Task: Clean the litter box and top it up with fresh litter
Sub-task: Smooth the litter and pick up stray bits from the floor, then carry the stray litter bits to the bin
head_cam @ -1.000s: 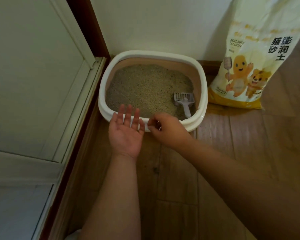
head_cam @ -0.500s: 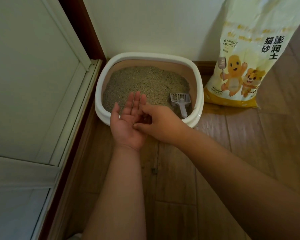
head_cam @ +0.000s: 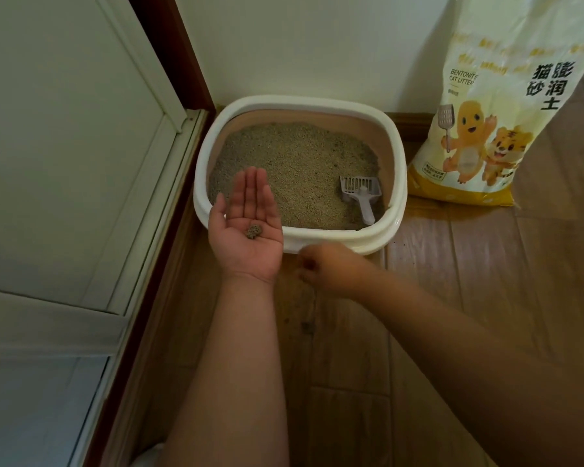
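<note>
A white-rimmed litter box [head_cam: 398, 153] stands on the wood floor in the corner, filled with beige litter [head_cam: 297, 163]. A grey plastic scoop [head_cam: 361, 193] lies in its front right part. My left hand [head_cam: 246, 230] is held flat, palm up, over the box's front left rim, with a few litter clumps [head_cam: 254, 232] resting in the palm. My right hand [head_cam: 327, 267] hovers low over the floor just in front of the box, fingers pinched together and blurred; what they hold is not visible.
A yellow and white bag of bentonite cat litter [head_cam: 493, 106] leans against the wall to the right of the box. A white door with a dark red frame [head_cam: 169, 52] lies at the left. Small dark grains [head_cam: 305, 326] dot the floor planks.
My right hand has drawn back from my left palm down toward the floor. The left hand has lifted forward over the box rim, and clumps now show in its palm.
</note>
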`<state>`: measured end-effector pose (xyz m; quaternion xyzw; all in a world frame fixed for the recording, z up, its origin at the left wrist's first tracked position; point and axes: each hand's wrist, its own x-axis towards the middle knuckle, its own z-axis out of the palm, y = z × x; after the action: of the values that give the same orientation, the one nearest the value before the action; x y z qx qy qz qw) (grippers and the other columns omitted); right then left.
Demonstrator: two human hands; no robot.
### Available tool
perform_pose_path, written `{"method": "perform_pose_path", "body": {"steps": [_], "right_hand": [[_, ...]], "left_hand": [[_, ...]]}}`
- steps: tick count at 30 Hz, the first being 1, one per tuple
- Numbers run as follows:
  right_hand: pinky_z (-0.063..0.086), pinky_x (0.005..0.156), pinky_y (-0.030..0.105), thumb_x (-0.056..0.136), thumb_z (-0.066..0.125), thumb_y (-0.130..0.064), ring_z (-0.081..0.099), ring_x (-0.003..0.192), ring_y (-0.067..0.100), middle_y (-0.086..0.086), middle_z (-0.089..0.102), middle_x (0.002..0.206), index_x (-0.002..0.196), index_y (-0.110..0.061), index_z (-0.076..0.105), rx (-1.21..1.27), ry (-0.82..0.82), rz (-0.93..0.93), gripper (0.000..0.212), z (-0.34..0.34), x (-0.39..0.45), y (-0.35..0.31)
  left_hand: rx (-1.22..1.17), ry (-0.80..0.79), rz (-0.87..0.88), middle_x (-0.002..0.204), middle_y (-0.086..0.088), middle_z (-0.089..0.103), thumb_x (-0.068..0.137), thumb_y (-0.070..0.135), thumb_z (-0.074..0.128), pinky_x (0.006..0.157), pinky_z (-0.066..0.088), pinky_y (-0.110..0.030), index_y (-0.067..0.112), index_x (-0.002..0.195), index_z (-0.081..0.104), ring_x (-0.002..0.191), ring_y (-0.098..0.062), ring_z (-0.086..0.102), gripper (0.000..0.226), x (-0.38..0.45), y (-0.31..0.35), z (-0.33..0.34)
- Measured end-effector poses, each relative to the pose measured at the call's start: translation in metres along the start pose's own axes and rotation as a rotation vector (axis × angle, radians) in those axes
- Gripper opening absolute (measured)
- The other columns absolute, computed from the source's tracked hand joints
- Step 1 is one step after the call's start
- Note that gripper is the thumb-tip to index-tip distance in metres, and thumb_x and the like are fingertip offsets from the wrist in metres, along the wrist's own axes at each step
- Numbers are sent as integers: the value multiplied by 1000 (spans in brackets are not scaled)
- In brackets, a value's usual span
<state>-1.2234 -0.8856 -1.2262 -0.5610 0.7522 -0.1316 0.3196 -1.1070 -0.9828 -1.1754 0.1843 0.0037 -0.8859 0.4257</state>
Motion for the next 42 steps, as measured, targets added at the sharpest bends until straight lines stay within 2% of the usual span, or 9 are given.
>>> {"method": "perform_pose_path", "body": {"steps": [4,7,16,19,21,25,29,34,42], "right_hand": [[53,88,36,96,59,-30,61,103,24,4,60,114,118,-17,66,-87,-181,111,26,55,-8,11],[52,89,35,95,64,-34,59,110,23,3,54,127,130,-21,58,-140,-245,123,38,74,-16,16],[51,91,35,96,61,-17,58,111,23,4,55,129,127,-22,58,-158,-297,172,31,106,-17,28],[51,86,32,96,62,-18,61,105,22,3,59,116,121,-21,61,-112,-313,185,25,105,-12,29],[51,79,30,92,67,-24,63,97,20,-2,61,101,108,-23,64,-23,-229,169,16,85,-6,29],[51,72,28,85,70,-26,61,82,13,-6,62,91,93,-26,63,191,236,79,10,6,3,12],[55,68,24,87,70,-19,62,76,11,-1,64,90,100,-20,64,469,519,-61,14,-58,1,-24],[58,74,25,86,73,-14,66,82,10,-4,67,98,107,-22,68,494,428,-154,23,-75,2,-47],[48,77,8,86,77,-17,64,90,2,-13,66,99,114,-23,71,339,365,-205,30,-67,4,-44]], "left_hand": [[30,5,-22,130,-17,69,105,33,47,93,59,-34,-1,124,67,122,-29,66,44,0,0,2],[37,7,-26,131,-17,68,105,33,48,94,59,-34,0,125,67,123,-29,66,43,1,2,-1],[48,6,-29,131,-17,68,105,33,48,94,59,-33,-1,124,67,122,-29,66,44,3,3,0],[53,13,-40,132,-17,67,104,34,48,95,58,-33,0,127,65,124,-29,66,44,4,2,-2],[44,21,-42,132,-17,68,104,33,49,96,57,-34,0,126,66,123,-29,66,43,4,2,-3],[41,47,-9,132,-16,68,104,32,47,103,53,-36,1,126,66,123,-29,66,42,6,3,-6],[81,94,41,132,-16,68,106,30,42,110,47,-39,2,128,65,123,-31,66,42,8,-4,-6],[137,70,3,133,-15,67,105,32,42,116,41,-45,4,126,67,125,-30,64,43,10,-13,-10],[212,12,-76,140,-12,64,106,40,41,117,39,-47,6,135,63,130,-29,60,49,9,-15,-8]]}}
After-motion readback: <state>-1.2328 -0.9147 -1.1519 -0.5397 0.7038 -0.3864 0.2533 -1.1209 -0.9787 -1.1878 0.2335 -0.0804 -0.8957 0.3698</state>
